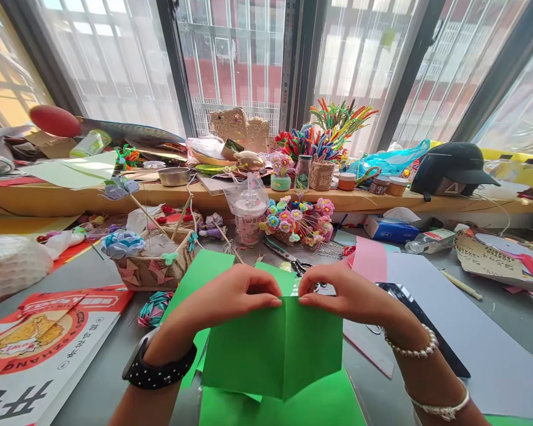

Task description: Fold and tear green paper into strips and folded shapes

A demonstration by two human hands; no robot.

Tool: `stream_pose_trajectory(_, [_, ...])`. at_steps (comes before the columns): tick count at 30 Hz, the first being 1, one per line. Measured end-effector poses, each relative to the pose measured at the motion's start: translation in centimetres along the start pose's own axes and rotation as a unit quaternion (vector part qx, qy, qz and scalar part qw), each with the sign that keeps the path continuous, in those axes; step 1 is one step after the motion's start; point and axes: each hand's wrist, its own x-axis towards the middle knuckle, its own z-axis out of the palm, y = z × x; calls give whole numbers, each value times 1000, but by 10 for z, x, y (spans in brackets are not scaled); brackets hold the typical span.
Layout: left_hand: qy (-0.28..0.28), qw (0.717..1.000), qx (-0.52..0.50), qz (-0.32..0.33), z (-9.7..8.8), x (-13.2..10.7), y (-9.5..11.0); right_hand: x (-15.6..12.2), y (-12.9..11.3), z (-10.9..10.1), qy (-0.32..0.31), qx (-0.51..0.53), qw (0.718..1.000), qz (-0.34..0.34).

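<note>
I hold a green paper sheet up in front of me over the table, creased down its middle. My left hand pinches its top edge left of the crease, fingers closed on the paper. My right hand pinches the top edge right of the crease. The fingertips of both hands nearly meet at the fold. More green paper lies flat beneath it. I wear a black dotted watch band on my left wrist and pearl bracelets on my right.
A woven basket of paper flowers stands at left, scissors and a flower bunch lie behind my hands. Pink paper, a grey sheet and a phone are at right. A printed bag lies at left. A cluttered sill runs behind.
</note>
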Motion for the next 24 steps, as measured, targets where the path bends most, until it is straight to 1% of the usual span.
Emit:
stream_pose_trajectory(3, [-3,1000,-4,13,2,-3,7,0,-7,1,-13,0,1000,-22])
stream_pose_trajectory(5, [4,1000,-2,16,3,-4,11,0,-11,1,-11,6,1000,-26])
stream_pose_trajectory(9, [48,998,27,11,5,-6,14,-1,-12,2,9,13,1000,-19])
stream_pose_trajectory(13, [83,993,86,14,8,-8,17,-2,-13,5,30,0,1000,3])
stream_pose_trajectory(16, [107,984,141,3,13,-9,20,-1,-16,7,49,-31,998,11])
stream_pose_trajectory(19, [136,972,189,-9,18,-8,24,0,-20,7,54,-50,997,5])
stream_pose_trajectory(24, [180,945,273,-16,26,-7,29,0,-23,7,86,-83,993,12])
